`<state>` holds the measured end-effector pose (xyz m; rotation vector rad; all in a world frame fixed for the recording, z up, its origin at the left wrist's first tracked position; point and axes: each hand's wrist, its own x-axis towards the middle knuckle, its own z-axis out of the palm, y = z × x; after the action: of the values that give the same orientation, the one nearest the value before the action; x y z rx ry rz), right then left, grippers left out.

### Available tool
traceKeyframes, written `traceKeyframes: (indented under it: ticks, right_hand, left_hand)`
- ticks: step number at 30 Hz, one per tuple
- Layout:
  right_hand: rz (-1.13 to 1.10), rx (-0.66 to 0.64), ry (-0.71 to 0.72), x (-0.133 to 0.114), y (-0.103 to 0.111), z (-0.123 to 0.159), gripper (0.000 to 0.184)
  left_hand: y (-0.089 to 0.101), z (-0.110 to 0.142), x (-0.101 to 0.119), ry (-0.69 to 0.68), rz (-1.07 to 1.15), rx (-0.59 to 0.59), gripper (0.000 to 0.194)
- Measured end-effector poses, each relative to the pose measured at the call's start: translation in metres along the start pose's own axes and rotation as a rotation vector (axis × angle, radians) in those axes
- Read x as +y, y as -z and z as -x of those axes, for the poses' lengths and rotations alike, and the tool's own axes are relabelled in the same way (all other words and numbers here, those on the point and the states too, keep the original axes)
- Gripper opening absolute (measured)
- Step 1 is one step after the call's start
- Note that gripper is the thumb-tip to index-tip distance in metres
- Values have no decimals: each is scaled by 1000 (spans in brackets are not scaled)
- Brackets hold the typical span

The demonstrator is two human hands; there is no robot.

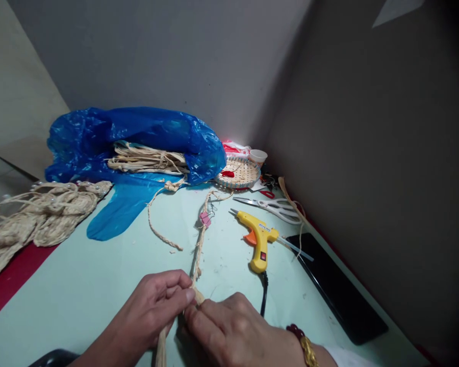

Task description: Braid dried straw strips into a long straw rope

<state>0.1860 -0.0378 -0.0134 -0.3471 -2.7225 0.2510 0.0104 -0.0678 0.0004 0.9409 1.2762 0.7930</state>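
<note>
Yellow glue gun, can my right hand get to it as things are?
Probably yes: the yellow glue gun lies just beyond the right hand and nothing covers it, though that hand would likely have to release the braid first.

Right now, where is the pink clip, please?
In the head view, the pink clip sits near the middle, on the far part of the braided strand, just left of the yellow glue gun.

Pale straw braid (pixel 199 250), slender, slightly frayed, lengthwise on green tabletop (pixel 130 260)
</note>
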Motion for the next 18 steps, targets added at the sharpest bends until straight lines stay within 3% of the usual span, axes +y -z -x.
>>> traceKeyframes:
  ticks: [3,6,9,11,13,18]
  right_hand:
    - [-82,236,-39,0,4,-4,21]
    - [-294,399,-329,3,14,-8,16]
    - [-688,266,-675,7,18,-10,17]
    - [-1038,109,-763,9,14,-11,21]
    - [-1283,29,-781,11,9,-11,25]
    - [-1244,79,-757,12,3,-12,26]
  left_hand:
    - [3,1,-2,-4,1,-8,28]
    - [5,1,-3,23,11,-42,26]
    - [7,0,-4,3,-36,-59,26]
    - [7,-1,-4,-30,-87,-58,24]
    - [6,-1,-4,-67,-161,-52,21]
    - [1,6,0,-81,-372,29,21]
